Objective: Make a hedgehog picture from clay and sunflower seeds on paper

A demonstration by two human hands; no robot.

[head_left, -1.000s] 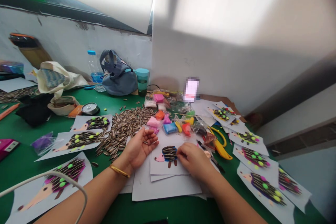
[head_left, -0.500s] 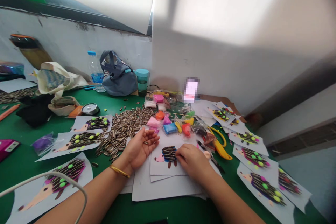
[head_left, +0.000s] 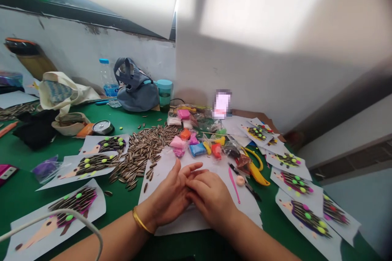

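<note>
My left hand lies palm up with its fingers stretched out, a yellow bangle on the wrist. Over its palm and fingers my right hand is closed in a pinch; whatever is between those fingertips is hidden. Both hands are above a stack of white paper and cover the small hedgehog picture. To their left spreads a heap of striped sunflower seeds, with several loose seeds on the paper's edge. A pink modelling tool and a peach clay ball lie right of my right hand.
Finished-looking hedgehog pictures lie along the right, others on the left. Behind the hands are bagged coloured clay packs, yellow-handled scissors and a phone. A white cable crosses the lower left. A blue bag stands behind.
My right hand has left the hedgehog's seed-covered back and moved left onto my left palm. My left hand has shifted right and down; a seed seen in it earlier is now hidden.
</note>
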